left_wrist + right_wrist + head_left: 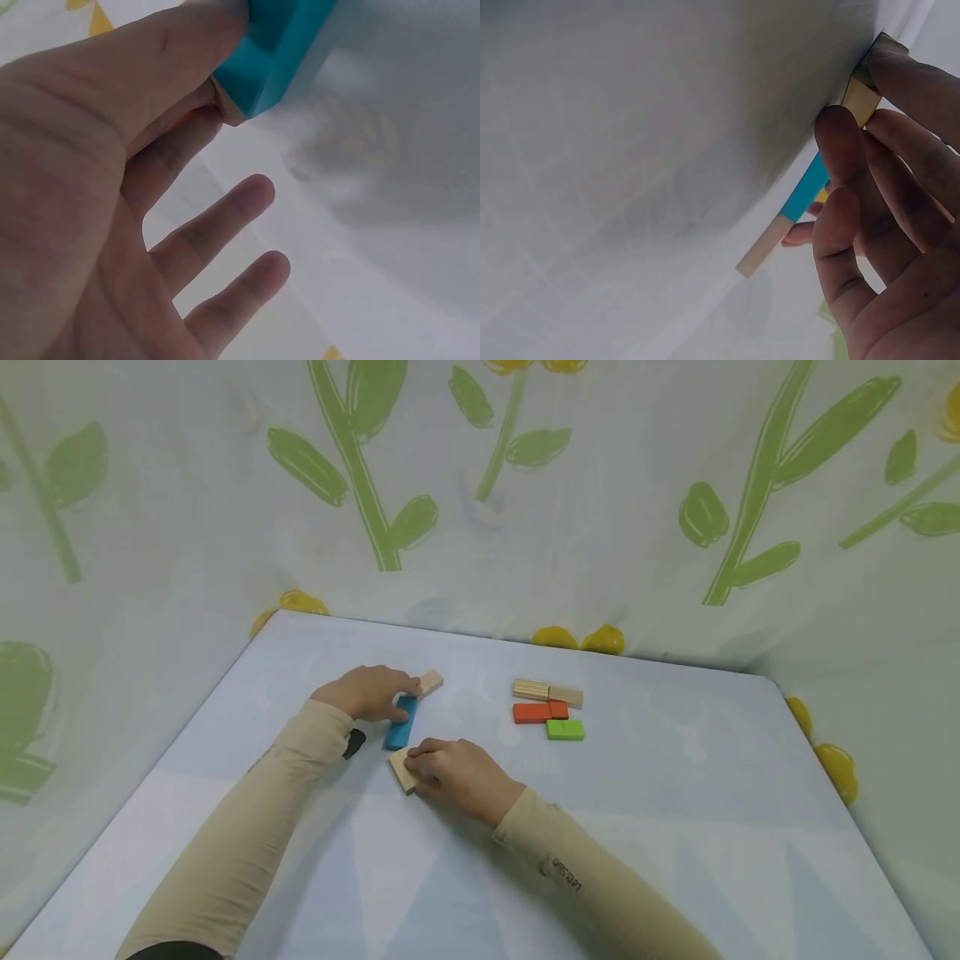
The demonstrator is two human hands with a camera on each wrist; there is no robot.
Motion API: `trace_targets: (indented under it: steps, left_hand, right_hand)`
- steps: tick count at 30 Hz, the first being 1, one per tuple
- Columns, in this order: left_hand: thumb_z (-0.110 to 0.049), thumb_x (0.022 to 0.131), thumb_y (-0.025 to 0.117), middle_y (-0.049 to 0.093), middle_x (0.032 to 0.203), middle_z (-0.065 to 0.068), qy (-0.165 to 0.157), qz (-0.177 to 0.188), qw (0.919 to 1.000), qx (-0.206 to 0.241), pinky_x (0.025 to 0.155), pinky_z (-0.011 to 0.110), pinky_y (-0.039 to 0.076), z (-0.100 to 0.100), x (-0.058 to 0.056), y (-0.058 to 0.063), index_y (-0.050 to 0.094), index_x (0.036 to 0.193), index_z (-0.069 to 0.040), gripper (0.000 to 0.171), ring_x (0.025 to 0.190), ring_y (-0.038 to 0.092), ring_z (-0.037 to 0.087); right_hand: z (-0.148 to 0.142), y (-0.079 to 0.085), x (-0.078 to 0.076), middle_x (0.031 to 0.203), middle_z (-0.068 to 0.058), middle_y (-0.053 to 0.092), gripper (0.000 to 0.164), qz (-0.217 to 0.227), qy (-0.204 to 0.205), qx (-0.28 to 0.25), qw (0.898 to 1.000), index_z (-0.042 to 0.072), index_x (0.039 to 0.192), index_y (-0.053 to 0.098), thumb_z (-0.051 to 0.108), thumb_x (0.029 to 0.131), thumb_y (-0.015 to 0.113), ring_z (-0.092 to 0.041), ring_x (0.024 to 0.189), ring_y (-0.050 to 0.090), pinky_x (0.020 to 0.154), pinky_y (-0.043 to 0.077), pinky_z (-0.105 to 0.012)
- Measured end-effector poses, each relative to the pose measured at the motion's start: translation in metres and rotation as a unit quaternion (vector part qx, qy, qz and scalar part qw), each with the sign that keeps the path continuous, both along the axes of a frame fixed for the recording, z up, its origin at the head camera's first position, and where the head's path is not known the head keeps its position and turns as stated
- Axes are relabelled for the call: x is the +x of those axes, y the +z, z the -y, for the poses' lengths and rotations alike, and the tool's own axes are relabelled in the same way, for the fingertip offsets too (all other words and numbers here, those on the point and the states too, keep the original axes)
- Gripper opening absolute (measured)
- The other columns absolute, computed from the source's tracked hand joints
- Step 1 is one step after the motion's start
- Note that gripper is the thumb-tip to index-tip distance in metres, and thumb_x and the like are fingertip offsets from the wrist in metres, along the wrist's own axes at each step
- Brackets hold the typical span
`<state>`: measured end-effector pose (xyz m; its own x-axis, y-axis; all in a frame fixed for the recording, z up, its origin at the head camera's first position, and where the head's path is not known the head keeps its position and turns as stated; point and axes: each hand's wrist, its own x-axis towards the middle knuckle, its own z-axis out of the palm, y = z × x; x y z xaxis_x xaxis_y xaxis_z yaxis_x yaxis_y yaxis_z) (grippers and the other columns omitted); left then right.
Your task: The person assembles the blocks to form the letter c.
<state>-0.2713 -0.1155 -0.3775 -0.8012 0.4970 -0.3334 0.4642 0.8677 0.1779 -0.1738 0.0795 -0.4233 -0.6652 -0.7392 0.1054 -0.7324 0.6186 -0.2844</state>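
Observation:
My left hand [367,692] holds a blue block [401,727], the thumb on its side. The index finger reaches a pale wooden block [431,682] that meets the blue block's far end. In the left wrist view the other fingers [225,225] are spread, off the blocks. With its fingertips, my right hand [467,778] pinches another pale wooden block [400,770] just below the blue block's near end. From the right wrist, the blue block [804,189] and wooden pieces form a line along the tabletop. Fingers partly cover the right-hand block.
Right of the hands lie two wooden blocks [531,689] end to end, red blocks [531,713] under them, and a green pair [565,730]. The pale tabletop [675,760] meets a leaf-patterned backdrop [585,543] behind.

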Motion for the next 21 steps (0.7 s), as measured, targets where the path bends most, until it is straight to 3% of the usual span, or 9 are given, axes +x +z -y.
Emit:
trace_targets:
  steps: [21]
  left_hand:
    - [-0.025, 0.097, 0.071, 0.044, 0.157, 0.010, -0.012, 0.008, 0.9997, 0.017, 0.115, 0.058, 0.033, 0.0031, -0.0009, 0.0009, 0.058, 0.145, -0.013, 0.051, 0.144, 0.039, 0.037]
  right_hand:
    - [0.0014, 0.0010, 0.0008, 0.129, 0.002, 0.068, 0.040, -0.018, -0.004, 0.031, 0.999, 0.014, 0.128, 0.072, 0.025, 0.090, 0.080, -0.009, 0.109, 0.067, 0.093, 0.054, -0.021]
